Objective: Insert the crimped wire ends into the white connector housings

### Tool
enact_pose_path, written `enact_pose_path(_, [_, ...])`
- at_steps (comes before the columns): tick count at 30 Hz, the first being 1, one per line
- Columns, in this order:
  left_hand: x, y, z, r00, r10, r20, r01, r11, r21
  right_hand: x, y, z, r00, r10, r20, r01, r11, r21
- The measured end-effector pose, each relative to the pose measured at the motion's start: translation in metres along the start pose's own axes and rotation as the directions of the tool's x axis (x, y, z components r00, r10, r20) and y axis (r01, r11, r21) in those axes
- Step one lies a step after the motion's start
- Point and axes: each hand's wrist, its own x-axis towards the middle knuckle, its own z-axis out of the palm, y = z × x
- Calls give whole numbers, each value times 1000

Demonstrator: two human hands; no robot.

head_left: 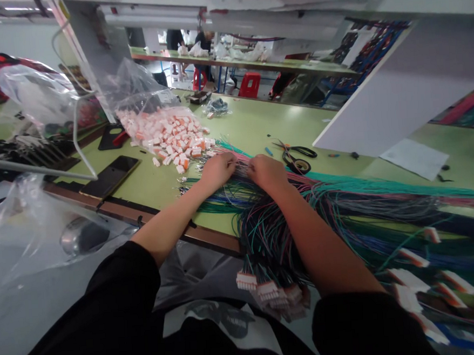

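Note:
My left hand (217, 170) and my right hand (267, 172) rest close together on a big bundle of thin coloured wires (344, 202) spread across the green table (253, 127). Both hands have their fingers curled around the wire ends between them. Finished wire ends with white and orange connectors (269, 291) hang over the table's near edge by my right forearm. A heap of loose white and orange connectors (169, 136) spills from a clear plastic bag just beyond my left hand.
Black scissors (298, 159) lie just past my right hand. A dark phone (111, 175) lies at the left. A white panel (401, 87) slants over the right side. Clear bags hang at left. People stand at a far bench.

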Motion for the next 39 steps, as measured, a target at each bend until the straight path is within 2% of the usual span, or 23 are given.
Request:
enact_pose_path(3, [4, -3, -5, 987, -158, 6, 157, 974, -165, 1, 13, -8, 992, 122, -21, -121, 992, 38])
enact_pose_path(5, [8, -6, -9, 947, -318, 51, 317, 893, -319, 1, 20, -15, 984, 152, -90, -129, 967, 218])
enact_pose_path(7, [12, -9, -13, 869, -481, 114, 470, 734, -491, -3, 22, -21, 978, 125, -168, -32, 882, 470])
enact_pose_path(9, [12, -12, -19, 795, -580, 176, 538, 542, -645, -8, 19, -25, 972, 81, -220, 87, 745, 661])
enact_pose_path(10, [9, -14, -22, 776, -597, 203, 542, 465, -700, -11, 15, -26, 973, 58, -223, 124, 683, 720])
enact_pose_path(12, [-2, -16, -30, 776, -578, 253, 517, 354, -779, -15, 7, -26, 981, 3, -195, 153, 607, 780])
enact_pose_path(15, [-31, -19, -40, 817, -472, 330, 447, 159, -880, -21, -9, -23, 982, -108, -157, 191, 588, 786])
enact_pose_path(17, [-54, -20, -43, 841, -424, 337, 392, 46, -919, -24, -20, -18, 971, -173, -164, 236, 604, 761])
enact_pose_path(20, [-82, -21, -41, 868, -382, 317, 343, 1, -939, -30, -37, -8, 949, -236, -210, 313, 625, 715])
enact_pose_path(23, [-94, -26, -36, 883, -359, 304, 323, -7, -946, -36, -50, 0, 929, -248, -276, 371, 642, 671])
enact_pose_path(28, [-97, -31, -30, 904, -308, 298, 295, -55, -954, -42, -57, 4, 908, -216, -359, 408, 651, 640])
enact_pose_path(31, [-97, -29, -29, 897, -294, 329, 319, -82, -944, -43, -58, 5, 898, -206, -389, 423, 647, 635])
enact_pose_path(34, [-99, -26, -28, 891, -299, 341, 330, -89, -940, -42, -59, 7, 897, -218, -383, 426, 651, 628])
enact_pose_path(39, [-100, -23, -29, 909, -276, 312, 298, -92, -950, -43, -61, 6, 906, -209, -368, 404, 690, 601])
